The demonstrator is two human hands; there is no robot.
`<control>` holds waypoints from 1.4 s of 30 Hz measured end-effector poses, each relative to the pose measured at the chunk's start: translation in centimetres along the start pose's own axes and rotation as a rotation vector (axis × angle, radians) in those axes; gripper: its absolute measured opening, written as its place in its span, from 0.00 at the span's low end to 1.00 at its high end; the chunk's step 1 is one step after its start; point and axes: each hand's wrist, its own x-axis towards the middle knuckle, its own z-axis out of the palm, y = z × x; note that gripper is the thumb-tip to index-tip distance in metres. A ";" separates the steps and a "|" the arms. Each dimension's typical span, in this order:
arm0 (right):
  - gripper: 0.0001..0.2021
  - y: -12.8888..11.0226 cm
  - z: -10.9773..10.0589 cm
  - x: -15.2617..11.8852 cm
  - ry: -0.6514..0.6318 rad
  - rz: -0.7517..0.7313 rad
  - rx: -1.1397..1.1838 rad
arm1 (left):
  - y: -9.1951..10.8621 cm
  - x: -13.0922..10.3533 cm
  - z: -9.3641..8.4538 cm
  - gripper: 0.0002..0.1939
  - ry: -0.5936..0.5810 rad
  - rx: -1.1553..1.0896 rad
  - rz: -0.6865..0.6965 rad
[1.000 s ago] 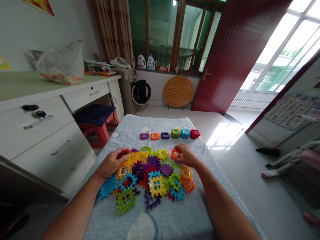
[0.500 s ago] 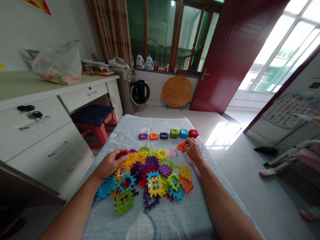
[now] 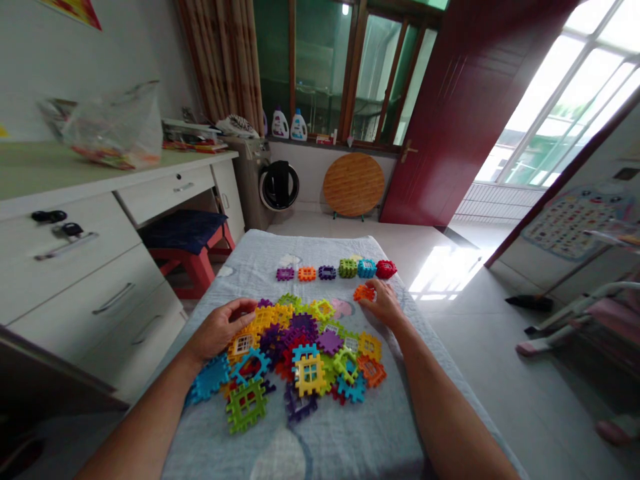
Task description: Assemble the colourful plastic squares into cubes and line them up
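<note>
My right hand (image 3: 387,305) has its thumb and fingers closed on an orange interlocking block (image 3: 363,293) with notched edges, low over the cloth. My left hand (image 3: 224,328) rests at the left edge of a mixed pile, thumb and fingers apart, fingertips against the yellow blocks (image 3: 262,320). The pile also has purple blocks (image 3: 330,342), a green block (image 3: 247,405) and a blue block (image 3: 210,380). Behind it, a row holds small purple (image 3: 285,274), orange (image 3: 307,274) and dark purple (image 3: 327,273) stacks, then taller green (image 3: 348,268), blue (image 3: 367,269) and red (image 3: 386,269) ones.
A pale blue cloth (image 3: 295,453) covers the table. To the left stand a white desk (image 3: 90,267) and a red stool with a dark top (image 3: 183,230). A washing machine (image 3: 253,173), a round wooden board (image 3: 354,185) and a dark red door (image 3: 440,133) are farther back.
My right thumb has come round to the near side of the orange block, which has barely moved. My left hand stays in place; the whole view shifts very slightly.
</note>
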 end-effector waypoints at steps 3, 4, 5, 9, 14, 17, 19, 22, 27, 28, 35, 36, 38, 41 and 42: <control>0.20 0.0 0.1 0.1 0.001 -0.009 0.006 | 0.1 -0.1 0.0 0.27 -0.016 -0.014 -0.005; 0.21 0.0 0.1 0.0 -0.008 -0.005 0.000 | 0.2 -0.1 0.0 0.27 -0.019 -0.018 -0.008; 0.21 0.0 0.2 0.0 -0.019 0.001 -0.007 | 0.3 -0.1 0.0 0.28 -0.018 -0.019 -0.010; 0.23 -0.2 0.3 0.0 -0.045 0.021 -0.009 | 0.7 -0.2 0.0 0.28 0.003 -0.005 -0.011; 0.24 -0.4 0.3 0.0 -0.045 0.032 0.005 | 1.0 -0.3 0.2 0.29 -0.007 -0.050 -0.040; 0.24 -0.5 0.4 0.1 -0.051 0.045 -0.015 | 1.0 -0.4 0.3 0.29 -0.022 -0.078 -0.054; 0.24 -0.7 0.4 0.2 -0.060 0.059 -0.041 | 1.0 -0.4 0.2 0.28 -0.018 -0.080 -0.041; 0.27 -1.0 -0.1 0.4 -0.077 0.077 -0.092 | 0.9 -0.4 0.1 0.27 0.003 -0.065 -0.012; 0.26 -3.5 -2.0 2.1 -0.018 -0.013 -0.121 | 0.7 -0.2 0.2 0.25 -0.002 -0.105 -0.016; 0.26 -4.5 -2.1 2.8 0.002 -0.058 -0.103 | 0.7 -0.2 0.2 0.25 0.001 -0.100 -0.013; 0.28 -10.9 2.6 9.1 -0.091 -0.269 -0.016 | 0.9 -0.2 0.0 0.24 -0.003 -0.055 0.021; 0.28 -11.4 3.5 9.8 -0.117 -0.265 -0.015 | 1.0 -0.2 0.0 0.24 -0.007 -0.066 0.019; 0.29 -11.8 4.9 11.0 -0.162 -0.248 -0.007 | 1.0 -0.2 0.1 0.24 -0.013 -0.078 0.014; 0.30 -11.9 6.1 12.0 -0.217 -0.227 -0.004 | 0.8 -0.2 0.1 0.23 -0.011 -0.061 0.011; 0.31 -11.8 6.3 12.2 -0.236 -0.225 -0.010 | 0.7 -0.2 0.0 0.23 -0.006 -0.053 0.013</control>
